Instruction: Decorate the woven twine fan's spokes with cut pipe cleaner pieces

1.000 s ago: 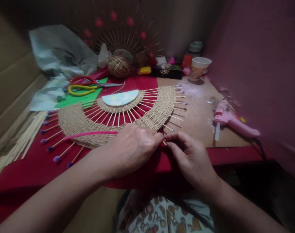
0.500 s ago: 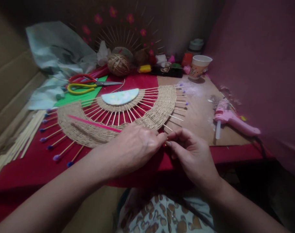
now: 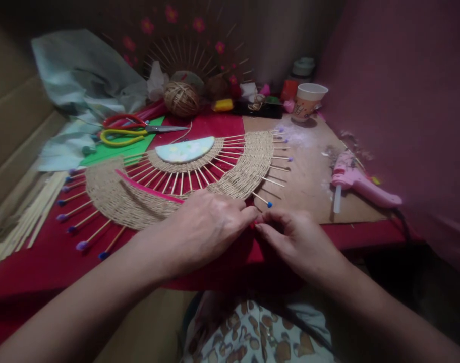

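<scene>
A woven half-round fan [image 3: 252, 169] of tan cord and thin sticks lies on the red cloth, several stick ends tipped with blue and purple balls. My left hand [image 3: 211, 227] rests over its lower edge, fingers closed around a pink strip [image 3: 150, 187] that sticks out to the left. Its fingertips meet those of my right hand [image 3: 290, 234], which is pinched at the fan's lower right edge. What lies between the fingertips is too small to tell. Near them a blue ball [image 3: 269, 204] tips one stick.
Scissors [image 3: 124, 132] lie on green paper at the back left, by a twine ball [image 3: 181, 99]. A paper cup [image 3: 309, 103] stands at the back right. A pink glue gun [image 3: 362, 186] rests on cardboard at the right. Loose sticks [image 3: 37, 212] lie at the left.
My right hand has shifted slightly, and the blue ball beside it now shows. The pink strip has turned and bowed a little. The whole view has shifted slightly.
</scene>
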`<state>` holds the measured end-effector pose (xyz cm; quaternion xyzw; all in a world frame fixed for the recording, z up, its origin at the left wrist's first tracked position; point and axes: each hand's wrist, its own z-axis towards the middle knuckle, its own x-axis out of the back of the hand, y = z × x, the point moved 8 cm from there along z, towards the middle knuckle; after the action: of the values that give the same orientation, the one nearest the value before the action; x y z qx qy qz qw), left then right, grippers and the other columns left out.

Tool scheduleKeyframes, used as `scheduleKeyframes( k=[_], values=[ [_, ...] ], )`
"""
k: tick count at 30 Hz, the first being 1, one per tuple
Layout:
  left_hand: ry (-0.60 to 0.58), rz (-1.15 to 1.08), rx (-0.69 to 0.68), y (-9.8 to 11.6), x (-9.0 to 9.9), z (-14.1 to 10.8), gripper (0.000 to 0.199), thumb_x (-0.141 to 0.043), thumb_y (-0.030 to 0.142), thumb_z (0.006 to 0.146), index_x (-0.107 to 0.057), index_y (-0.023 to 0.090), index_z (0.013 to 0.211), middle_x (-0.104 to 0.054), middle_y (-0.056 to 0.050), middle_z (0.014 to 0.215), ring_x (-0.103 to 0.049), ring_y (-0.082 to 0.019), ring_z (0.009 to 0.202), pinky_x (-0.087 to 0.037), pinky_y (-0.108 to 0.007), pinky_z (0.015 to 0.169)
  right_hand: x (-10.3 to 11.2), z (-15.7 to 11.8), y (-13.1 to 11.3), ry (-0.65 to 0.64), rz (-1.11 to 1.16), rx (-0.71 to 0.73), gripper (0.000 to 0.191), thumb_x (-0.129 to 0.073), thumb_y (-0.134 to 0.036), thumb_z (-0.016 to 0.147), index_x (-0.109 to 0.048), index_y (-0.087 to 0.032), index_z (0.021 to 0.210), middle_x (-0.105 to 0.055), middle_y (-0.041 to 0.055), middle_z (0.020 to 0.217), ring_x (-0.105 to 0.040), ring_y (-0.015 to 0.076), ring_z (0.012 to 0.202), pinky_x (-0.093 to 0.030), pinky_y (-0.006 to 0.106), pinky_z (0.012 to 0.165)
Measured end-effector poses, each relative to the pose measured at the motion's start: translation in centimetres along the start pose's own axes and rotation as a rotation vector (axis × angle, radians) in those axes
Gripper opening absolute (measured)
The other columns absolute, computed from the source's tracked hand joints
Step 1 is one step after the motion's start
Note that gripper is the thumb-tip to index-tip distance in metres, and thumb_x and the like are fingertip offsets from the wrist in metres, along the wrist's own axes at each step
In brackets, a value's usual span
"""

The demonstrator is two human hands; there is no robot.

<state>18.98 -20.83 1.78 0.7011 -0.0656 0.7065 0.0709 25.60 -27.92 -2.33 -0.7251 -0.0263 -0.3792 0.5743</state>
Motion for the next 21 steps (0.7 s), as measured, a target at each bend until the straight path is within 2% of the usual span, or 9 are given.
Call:
scheduleKeyframes(
  k=[2,9,16,21],
  values=[
    [0.011,-0.009,-0.002,0.1,0.0,-0.1,0.013,-0.047,0.012,0.087,-0.057,0.018,0.092,-0.064,-0.001,0.075,-0.056,-0.014,0.061,-0.036,-0.025,0.053,0.0,0.1,-0.1,0.012,0.007,0.009,0.014,-0.052,-0.018,0.083,-0.065,-0.015,0.076,-0.065,0.0035,0.070,-0.057,0.0138,0.064,-0.042,0.025,0.059],
    [0.054,0.030,0.033,0.2,-0.2,-0.7,0.007,-0.049,0.017,0.087,-0.056,0.017,0.084,-0.063,-0.001,0.070,-0.058,-0.017,0.059,-0.031,-0.028,0.049,-0.6,-0.2,0.7,0.016,0.284,-0.074,0.014,-0.053,-0.023,0.084,-0.062,-0.015,0.075,-0.060,-0.0010,0.064,-0.050,0.0069,0.050,-0.038,0.019,0.047],
    [-0.002,0.087,-0.008,0.8,-0.6,-0.8,0.009,-0.051,0.015,0.084,-0.060,0.016,0.086,-0.064,-0.003,0.067,-0.058,-0.019,0.055,-0.029,-0.029,0.047,-2.0,-0.5,1.1,-0.127,0.539,-0.362,0.018,-0.054,-0.021,0.085,-0.056,-0.014,0.069,-0.056,-0.0044,0.052,-0.041,0.0014,0.034,-0.029,0.013,0.034],
    [0.004,0.080,-0.024,1.0,-0.8,-0.6,0.011,-0.048,0.016,0.086,-0.058,0.015,0.083,-0.062,-0.003,0.065,-0.057,-0.018,0.054,-0.029,-0.028,0.045,-2.4,-0.7,1.8,-0.162,0.556,-0.406,0.008,-0.056,-0.019,0.081,-0.059,-0.014,0.076,-0.064,0.0007,0.064,-0.049,0.0039,0.038,-0.030,0.013,0.031]
  ],
)
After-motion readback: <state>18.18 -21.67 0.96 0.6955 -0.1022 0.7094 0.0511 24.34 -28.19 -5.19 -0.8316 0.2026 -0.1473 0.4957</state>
